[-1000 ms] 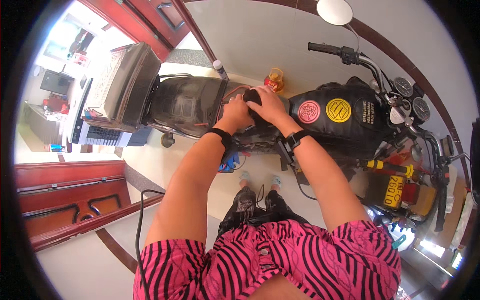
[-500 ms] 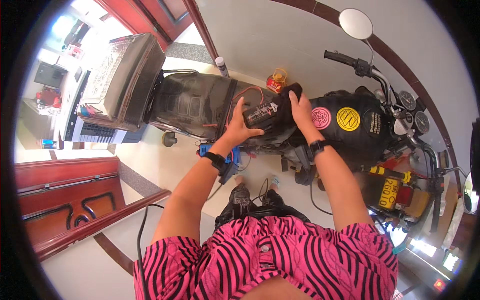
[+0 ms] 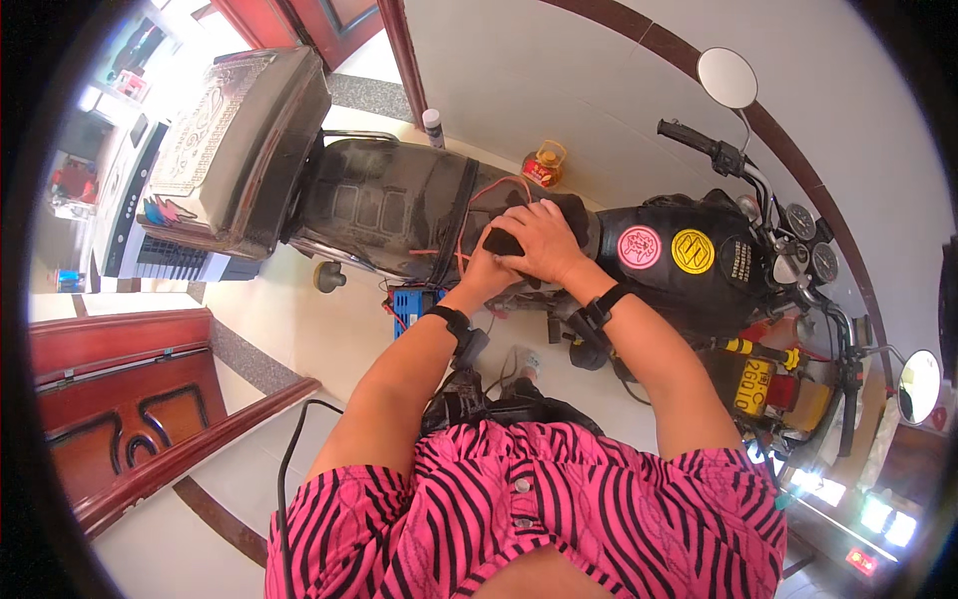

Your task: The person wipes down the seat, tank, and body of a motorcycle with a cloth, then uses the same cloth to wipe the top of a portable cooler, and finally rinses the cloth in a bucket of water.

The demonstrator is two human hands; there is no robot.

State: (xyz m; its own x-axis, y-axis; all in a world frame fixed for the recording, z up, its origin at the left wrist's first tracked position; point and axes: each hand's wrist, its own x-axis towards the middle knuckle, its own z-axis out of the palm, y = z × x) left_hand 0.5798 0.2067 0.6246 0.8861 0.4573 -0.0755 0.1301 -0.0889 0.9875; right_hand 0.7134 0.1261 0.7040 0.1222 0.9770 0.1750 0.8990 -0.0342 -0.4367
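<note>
Dark cloth [image 3: 575, 214]: bunched under both hands, over front end of seat [image 3: 374, 195], just behind tank cover [image 3: 667, 278]; any contents hidden.
R hand [image 3: 544, 240]: laid over cloth, fingers bent & close together across top, thumb on nearer side; pinches a fold of cloth btw them.
L hand [image 3: 488, 277]: against R hand, on rear side of cloth; fingers mostly covered, so can't tell if spread or pinching.
Wrists: black band on each, L [image 3: 454, 320] & R [image 3: 603, 304].
Seat: dusty black, w/ dark strap [image 3: 455, 222] across it & thin reddish cord [image 3: 473, 210] looping fwd of strap, near hands.
Tank: black cover w/ pink round patch [image 3: 639, 247] & yellow round patch [image 3: 693, 251] side by side.
Rear: boxy top case [image 3: 239, 175] behind seat, pale patterned lid.
Bars: round mirror [image 3: 727, 77] up on far side, another mirror [image 3: 918, 387] nearer side; twin dials [image 3: 810, 240] btw.
Far side: white-capped can [image 3: 433, 130] & red jar [image 3: 545, 166] w/ yellow handle, beyond seat.
Near side: blue device [image 3: 407, 311] below seat, partly behind L forearm.
Lower R: yellow plate [image 3: 753, 387] by a red lamp.
Top: pink, black-striped shirt [image 3: 529, 479].
</note>
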